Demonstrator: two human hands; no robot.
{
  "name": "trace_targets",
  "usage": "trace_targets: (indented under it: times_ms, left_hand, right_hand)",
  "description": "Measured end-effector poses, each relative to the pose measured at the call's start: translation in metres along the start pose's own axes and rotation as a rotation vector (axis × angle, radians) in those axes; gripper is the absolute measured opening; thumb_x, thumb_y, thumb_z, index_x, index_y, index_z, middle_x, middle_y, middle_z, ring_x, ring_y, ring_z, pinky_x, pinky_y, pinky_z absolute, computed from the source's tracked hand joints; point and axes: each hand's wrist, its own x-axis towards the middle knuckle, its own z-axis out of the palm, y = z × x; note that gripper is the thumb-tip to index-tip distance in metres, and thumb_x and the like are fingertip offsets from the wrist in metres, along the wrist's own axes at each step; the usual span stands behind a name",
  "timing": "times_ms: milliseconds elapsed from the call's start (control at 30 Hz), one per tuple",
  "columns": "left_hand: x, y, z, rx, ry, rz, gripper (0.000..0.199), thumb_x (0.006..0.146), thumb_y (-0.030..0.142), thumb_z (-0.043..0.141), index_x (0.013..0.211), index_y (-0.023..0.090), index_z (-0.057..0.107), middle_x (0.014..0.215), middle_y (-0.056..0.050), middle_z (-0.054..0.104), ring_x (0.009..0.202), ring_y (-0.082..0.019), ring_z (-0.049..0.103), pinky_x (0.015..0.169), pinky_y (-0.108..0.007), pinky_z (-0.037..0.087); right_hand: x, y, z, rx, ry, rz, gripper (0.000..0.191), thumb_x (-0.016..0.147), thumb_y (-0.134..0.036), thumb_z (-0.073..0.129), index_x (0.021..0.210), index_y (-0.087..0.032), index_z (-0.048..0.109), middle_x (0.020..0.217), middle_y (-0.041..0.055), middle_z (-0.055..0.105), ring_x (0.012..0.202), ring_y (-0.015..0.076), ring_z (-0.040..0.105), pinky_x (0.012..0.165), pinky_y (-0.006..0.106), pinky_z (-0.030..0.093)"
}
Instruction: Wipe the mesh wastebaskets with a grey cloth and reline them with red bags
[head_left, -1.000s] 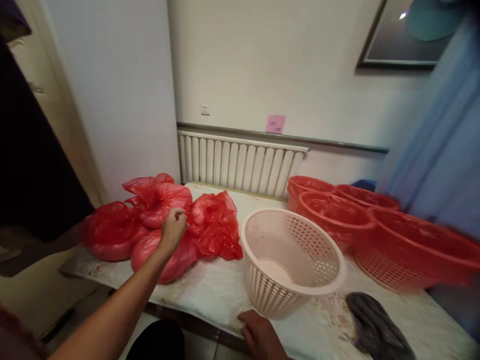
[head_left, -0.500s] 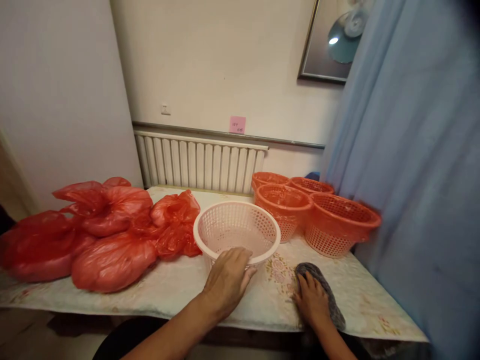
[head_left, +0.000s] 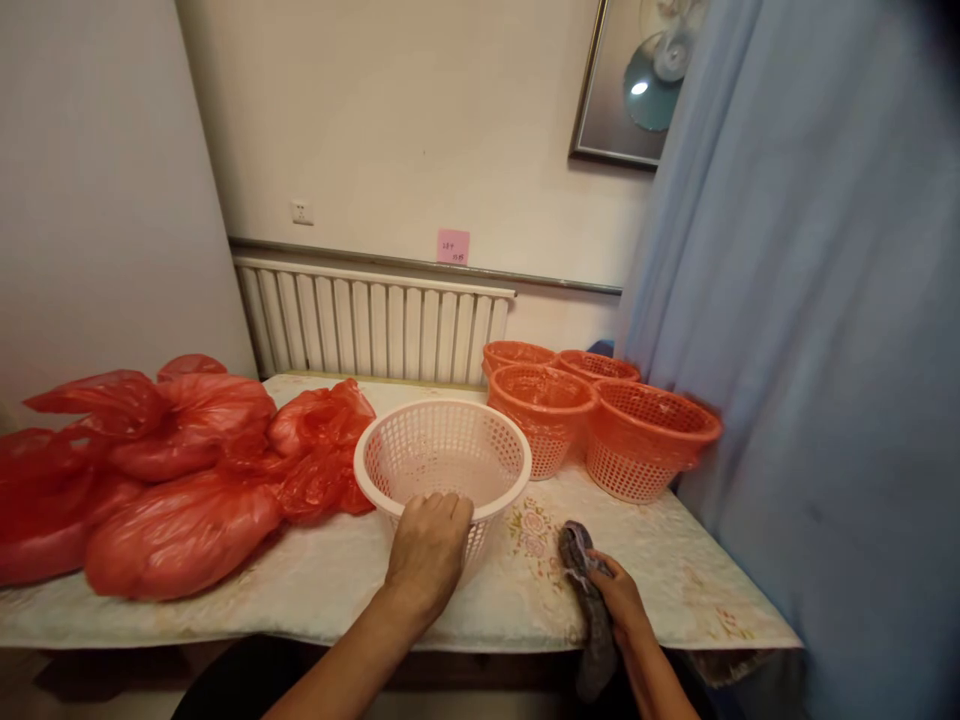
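Observation:
A white perforated plastic basket (head_left: 442, 425) stands upright near the middle of the table, and its inside looks bare. My left hand (head_left: 429, 550) is closed over its near rim, fingers curled to the inside. To the right, my right hand (head_left: 616, 592) pinches a dark grey cloth (head_left: 592, 620). The cloth is bunched lengthwise, with a paler purplish patch by my fingers, and its lower end hangs over the table's front edge. Part of the basket's near wall is hidden behind my left hand.
Several orange baskets (head_left: 652, 425) lined with red plastic stand at the right rear, beside a blue curtain (head_left: 810, 400). Several filled red plastic bags (head_left: 187, 530) lie on the left. A floral cloth (head_left: 712, 560) covers the table; a radiator (head_left: 375, 325) is behind it.
My right hand has gone from lying flat on the grey cloth to gripping it, and the cloth is now gathered up. My left hand has closed on the basket rim. The view has shifted right.

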Motion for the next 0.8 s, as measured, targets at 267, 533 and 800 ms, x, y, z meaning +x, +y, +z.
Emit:
trace_targets:
  times_ms: [267,533,800]
  left_hand:
    - [-0.002,-0.004,0.001,-0.009,0.016,0.017,0.015,0.087,0.013,0.047,0.079,0.020,0.056,0.076,-0.006,0.063,0.074,-0.025,0.056,0.068,-0.039,0.035]
    - [-0.008,-0.014,0.004,-0.063,0.093,0.054,0.013,0.087,0.014,0.049,0.077,0.021,0.056,0.074,-0.005,0.062,0.071,-0.023,0.054,0.067,-0.037,0.035]
    - [-0.017,-0.052,0.008,-0.078,0.086,0.184,0.020,0.092,0.017,0.047,0.073,0.020,0.053,0.070,-0.002,0.059,0.067,-0.020,0.049,0.064,-0.034,0.031]
  right_hand:
    - [-0.080,-0.158,0.017,0.054,0.179,-0.545,0.034,0.075,-0.032,0.059,0.106,-0.019,0.064,0.110,0.0087,0.066,0.105,0.0265,0.059,0.093,0.041,0.046]
    - [-0.108,-0.195,0.087,-0.329,-0.075,-1.374,0.034,0.084,-0.029,0.057,0.117,-0.021,0.058,0.113,0.0096,0.059,0.110,0.0256,0.051,0.101,0.051,0.034]
    - [-0.065,-0.189,0.087,-0.431,-0.180,-1.575,0.033,0.086,-0.044,0.052,0.105,-0.019,0.063,0.090,0.0080,0.060,0.088,0.0221,0.052,0.081,0.040,0.041]
